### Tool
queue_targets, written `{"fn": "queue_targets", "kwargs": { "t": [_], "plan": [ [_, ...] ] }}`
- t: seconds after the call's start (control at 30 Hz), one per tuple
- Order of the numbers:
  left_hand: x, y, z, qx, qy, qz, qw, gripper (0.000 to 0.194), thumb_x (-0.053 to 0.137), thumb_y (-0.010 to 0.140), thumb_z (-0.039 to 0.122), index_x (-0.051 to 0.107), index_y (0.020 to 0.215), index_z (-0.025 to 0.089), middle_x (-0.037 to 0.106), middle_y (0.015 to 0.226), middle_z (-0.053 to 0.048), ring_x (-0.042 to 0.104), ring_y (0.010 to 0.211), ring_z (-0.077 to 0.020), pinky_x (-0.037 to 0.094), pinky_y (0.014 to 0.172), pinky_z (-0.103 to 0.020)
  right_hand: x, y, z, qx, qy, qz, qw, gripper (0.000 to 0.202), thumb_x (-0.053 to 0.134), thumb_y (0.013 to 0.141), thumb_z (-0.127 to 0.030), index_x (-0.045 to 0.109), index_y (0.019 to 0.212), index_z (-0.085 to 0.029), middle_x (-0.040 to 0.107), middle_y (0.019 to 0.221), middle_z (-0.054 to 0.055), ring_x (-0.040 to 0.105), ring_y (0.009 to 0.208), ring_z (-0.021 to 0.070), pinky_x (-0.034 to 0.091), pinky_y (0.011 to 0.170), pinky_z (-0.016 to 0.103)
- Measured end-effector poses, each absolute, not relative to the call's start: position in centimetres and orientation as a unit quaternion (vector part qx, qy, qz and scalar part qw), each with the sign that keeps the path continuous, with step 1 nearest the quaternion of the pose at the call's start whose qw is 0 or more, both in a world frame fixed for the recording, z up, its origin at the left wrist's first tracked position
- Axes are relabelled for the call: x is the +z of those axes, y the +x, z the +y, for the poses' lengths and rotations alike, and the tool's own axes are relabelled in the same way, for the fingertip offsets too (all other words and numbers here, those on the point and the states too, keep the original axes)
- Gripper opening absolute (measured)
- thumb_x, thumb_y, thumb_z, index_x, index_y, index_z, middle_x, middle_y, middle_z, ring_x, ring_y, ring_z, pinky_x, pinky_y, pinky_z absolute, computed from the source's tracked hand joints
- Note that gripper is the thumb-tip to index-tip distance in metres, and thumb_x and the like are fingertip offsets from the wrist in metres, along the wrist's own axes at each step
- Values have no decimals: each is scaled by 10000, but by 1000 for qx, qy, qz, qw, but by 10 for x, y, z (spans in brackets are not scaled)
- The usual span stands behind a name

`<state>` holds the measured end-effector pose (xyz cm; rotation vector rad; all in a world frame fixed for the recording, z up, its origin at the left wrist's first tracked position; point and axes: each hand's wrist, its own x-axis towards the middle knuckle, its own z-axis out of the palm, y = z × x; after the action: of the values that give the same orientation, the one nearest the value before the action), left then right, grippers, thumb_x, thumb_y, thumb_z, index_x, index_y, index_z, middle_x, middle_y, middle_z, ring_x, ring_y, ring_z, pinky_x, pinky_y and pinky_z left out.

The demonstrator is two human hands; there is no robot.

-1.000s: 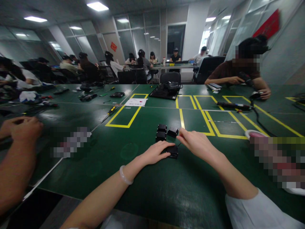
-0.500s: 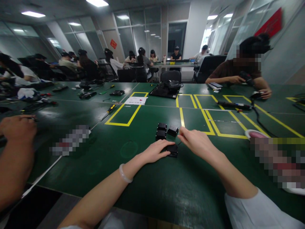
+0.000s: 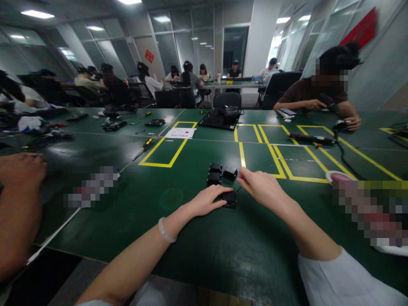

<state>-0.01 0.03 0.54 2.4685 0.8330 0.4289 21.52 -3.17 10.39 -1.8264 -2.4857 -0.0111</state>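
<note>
My left hand (image 3: 208,199) is closed around the left side of a small black block (image 3: 230,199) on the green table (image 3: 191,242), fingers on its top and near edge. To the right, my right hand (image 3: 255,180) is pinched shut on a thin dark tool (image 3: 239,189), whose tip reaches the block's right side. The tool's handle is hidden in the fingers. Just beyond the held block lie more black blocks: two close together (image 3: 214,177) and a separate, tilted one (image 3: 230,172).
Yellow tape outlines (image 3: 156,165) mark the table. A screwdriver (image 3: 147,144) and white paper (image 3: 181,133) lie ahead left, a black panel (image 3: 219,119) farther back. A plate (image 3: 331,175) is at right. Another person's hand (image 3: 22,170) is at left; a person sits across at right.
The view has shifted slightly. Both hands keep nearly the same places at the block, with no clear change in their grip.
</note>
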Motion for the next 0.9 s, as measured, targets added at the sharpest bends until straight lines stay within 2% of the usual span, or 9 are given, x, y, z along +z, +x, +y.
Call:
{"fn": "queue_targets", "kwargs": {
  "t": [0.37,0.47,0.6,0.77,0.9],
  "plan": [
    [6,0,0,156,905,305,251,437,497,955,349,414,1378,276,546,1281,-58,519,1127,-224,411,984,-365,100,220,-32,29,-553,-828,84,158,414,875,-241,461,1022,-208,653,788,19,559,631,144,220,526,252],
    [6,1,0,158,905,304,252,438,498,954,352,417,1378,275,550,1273,-58,523,1119,-222,413,980,-362,102,219,-32,25,-557,-827,81,138,398,914,-289,463,1007,-210,650,763,19,571,628,152,220,519,251],
    [6,0,0,158,904,307,254,443,489,956,370,414,1383,276,556,1261,-62,530,1106,-225,416,974,-364,104,217,-32,2,-585,-810,49,220,356,958,-384,495,966,-213,639,704,29,580,603,163,202,502,258],
    [7,1,0,158,903,306,256,439,489,956,367,415,1380,278,553,1266,-59,525,1116,-225,415,974,-363,103,219,-32,9,-577,-815,57,181,364,935,-288,482,1042,-203,652,749,28,577,611,159,214,507,261],
    [8,1,-1,156,903,308,255,433,495,954,357,422,1373,275,555,1258,-60,526,1109,-224,418,966,-356,100,221,-31,19,-567,-819,82,177,408,896,-269,463,1052,-207,664,824,29,581,648,161,223,516,258]
  ]
}}
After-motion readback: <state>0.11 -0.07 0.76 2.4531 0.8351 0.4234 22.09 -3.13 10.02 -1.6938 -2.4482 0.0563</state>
